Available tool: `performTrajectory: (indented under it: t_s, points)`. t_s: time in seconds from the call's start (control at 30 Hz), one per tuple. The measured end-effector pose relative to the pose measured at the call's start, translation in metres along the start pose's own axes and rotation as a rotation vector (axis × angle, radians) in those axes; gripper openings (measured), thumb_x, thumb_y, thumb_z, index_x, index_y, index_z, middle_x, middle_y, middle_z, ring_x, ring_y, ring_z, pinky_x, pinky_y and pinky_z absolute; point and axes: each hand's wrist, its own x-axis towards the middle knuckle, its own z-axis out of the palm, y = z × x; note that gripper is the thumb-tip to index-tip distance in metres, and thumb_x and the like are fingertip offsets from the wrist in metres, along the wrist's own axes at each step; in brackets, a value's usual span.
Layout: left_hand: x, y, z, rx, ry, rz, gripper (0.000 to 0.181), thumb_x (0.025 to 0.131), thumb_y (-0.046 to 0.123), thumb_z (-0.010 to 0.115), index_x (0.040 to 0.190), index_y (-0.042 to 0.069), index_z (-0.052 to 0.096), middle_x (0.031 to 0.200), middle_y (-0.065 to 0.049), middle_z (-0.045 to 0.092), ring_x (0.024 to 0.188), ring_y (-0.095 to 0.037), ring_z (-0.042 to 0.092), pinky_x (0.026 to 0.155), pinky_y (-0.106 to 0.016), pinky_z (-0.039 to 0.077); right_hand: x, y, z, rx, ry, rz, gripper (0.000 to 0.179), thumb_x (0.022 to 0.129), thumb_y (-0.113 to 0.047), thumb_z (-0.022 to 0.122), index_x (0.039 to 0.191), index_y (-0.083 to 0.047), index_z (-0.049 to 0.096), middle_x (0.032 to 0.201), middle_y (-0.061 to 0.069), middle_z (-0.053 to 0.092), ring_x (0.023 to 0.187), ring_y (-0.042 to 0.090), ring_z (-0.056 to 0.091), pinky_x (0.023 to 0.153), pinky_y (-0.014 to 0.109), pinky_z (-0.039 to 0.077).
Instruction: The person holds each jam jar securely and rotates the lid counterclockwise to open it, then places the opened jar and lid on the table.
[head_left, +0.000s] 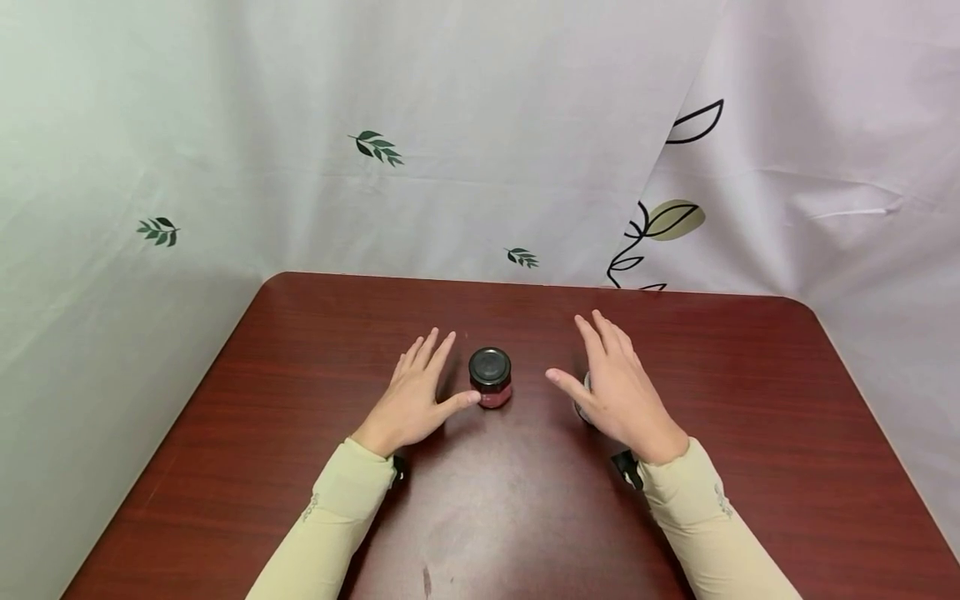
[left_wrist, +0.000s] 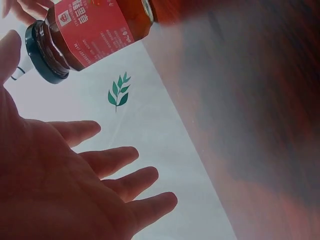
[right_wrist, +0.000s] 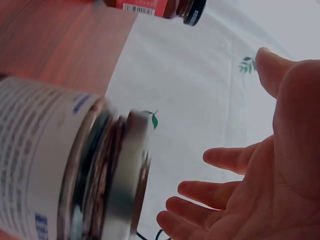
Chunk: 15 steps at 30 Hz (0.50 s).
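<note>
A jam jar [head_left: 491, 392] with a black lid and a red label stands upright near the middle of the table. My left hand [head_left: 412, 404] is just left of it, fingers spread and thumb tip close to the jar's side. In the left wrist view the same jam jar [left_wrist: 95, 32] shows its red label beyond the palm. My right hand [head_left: 618, 392] hovers at the right with fingers extended, partly hiding a second jar [head_left: 582, 411]. Up close in the right wrist view, this jar [right_wrist: 40, 155] has a white printed label and a silvery lid. Neither hand holds anything.
The dark red wooden table [head_left: 495, 517] has rounded far corners. A white curtain [head_left: 450, 200] with leaf prints hangs behind it and along both sides. Both forearms come in from the near edge in pale sleeves [head_left: 337, 508].
</note>
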Motion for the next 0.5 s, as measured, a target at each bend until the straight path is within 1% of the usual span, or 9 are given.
performTrajectory:
  t_s: [0.2, 0.33, 0.5]
  points:
    - [0.001, 0.0, 0.005, -0.013, 0.002, 0.005, 0.091, 0.079, 0.074, 0.044, 0.149, 0.026, 0.01, 0.154, -0.007, 0.01, 0.14, -0.032, 0.009, 0.106, -0.057, 0.014, 0.002, -0.008, 0.005, 0.007, -0.008, -0.015, 0.085, 0.084, -0.063, 0.048, 0.145, -0.008, 0.026, 0.149, 0.018, 0.022, 0.135, 0.036, 0.021, 0.105, 0.05, 0.023]
    - [0.002, 0.002, 0.006, -0.023, 0.0, 0.006, 0.091, 0.079, 0.073, 0.045, 0.149, 0.026, 0.011, 0.154, -0.008, 0.012, 0.139, -0.032, 0.01, 0.106, -0.057, 0.014, 0.004, -0.013, 0.009, 0.014, -0.011, -0.023, 0.083, 0.085, -0.063, 0.048, 0.145, -0.009, 0.027, 0.148, 0.018, 0.023, 0.134, 0.035, 0.023, 0.104, 0.05, 0.027]
    - [0.002, 0.004, 0.007, -0.037, -0.002, 0.013, 0.092, 0.079, 0.071, 0.049, 0.149, 0.022, 0.015, 0.153, -0.011, 0.015, 0.139, -0.035, 0.013, 0.105, -0.058, 0.015, 0.006, -0.02, 0.014, 0.02, -0.028, -0.023, 0.082, 0.086, -0.062, 0.047, 0.145, -0.009, 0.027, 0.148, 0.017, 0.024, 0.134, 0.035, 0.024, 0.102, 0.051, 0.03]
